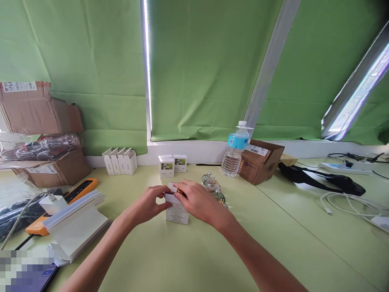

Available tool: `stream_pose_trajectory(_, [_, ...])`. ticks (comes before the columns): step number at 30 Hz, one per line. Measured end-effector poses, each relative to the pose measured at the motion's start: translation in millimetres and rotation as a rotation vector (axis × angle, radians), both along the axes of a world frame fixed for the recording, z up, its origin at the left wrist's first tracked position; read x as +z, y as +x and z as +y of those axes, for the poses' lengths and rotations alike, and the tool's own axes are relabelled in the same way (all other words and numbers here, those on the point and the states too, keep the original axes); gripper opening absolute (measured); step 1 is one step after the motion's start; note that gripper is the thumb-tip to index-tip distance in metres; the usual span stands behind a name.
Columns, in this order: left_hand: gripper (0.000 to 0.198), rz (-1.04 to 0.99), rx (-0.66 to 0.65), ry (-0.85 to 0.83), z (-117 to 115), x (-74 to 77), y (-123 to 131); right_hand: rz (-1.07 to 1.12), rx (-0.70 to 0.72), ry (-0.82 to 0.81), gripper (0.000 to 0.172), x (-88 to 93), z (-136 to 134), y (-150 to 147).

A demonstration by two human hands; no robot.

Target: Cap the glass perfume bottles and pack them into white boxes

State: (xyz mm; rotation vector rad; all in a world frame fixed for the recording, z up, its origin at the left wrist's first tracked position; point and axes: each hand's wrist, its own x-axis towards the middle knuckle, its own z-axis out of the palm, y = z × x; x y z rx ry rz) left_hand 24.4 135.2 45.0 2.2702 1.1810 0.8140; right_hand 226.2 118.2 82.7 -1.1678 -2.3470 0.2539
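Note:
A small white printed carton stands upright on the table in front of me, its top flap raised. My left hand pinches the carton's left top edge between thumb and fingers. Over the carton's opening, my right hand has its fingers closed around a small shiny amber-gold piece; most of that piece is hidden by the fingers. Just behind the right hand lies a cluster of small clear glass-like items with gold parts. Two closed white cartons with a flower picture, a nearer carton and a farther carton, stand behind the hands.
Several white cartons stand in a row at the back left. A water bottle and a brown box are at the back right. Flat white cartons and an orange power strip lie left; black glasses-like gear lies right.

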Motion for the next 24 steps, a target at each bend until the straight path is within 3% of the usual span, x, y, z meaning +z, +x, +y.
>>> stream_pose_trajectory(5, [0.02, 0.011, -0.037, 0.051, 1.8, -2.4, 0.5, -0.008, 0.021, -0.02, 0.026, -3.2, 1.1, 1.2])
stream_pose_trajectory(10, [0.018, 0.023, -0.046, 0.04, 1.4, -1.2, -0.1, 0.06, -0.013, -0.053, 0.016, 1.1, 1.5, 2.5])
stream_pose_trajectory(19, [0.02, 0.058, -0.064, 0.027, -2.3, 1.4, 2.7, -0.056, 0.048, 0.032, 0.035, -6.3, -0.5, 2.4])
stream_pose_trajectory(24, [0.02, 0.046, -0.081, 0.031, -1.4, 3.3, 2.4, -0.123, 0.063, 0.057, 0.03, -10.4, -1.2, -2.5])
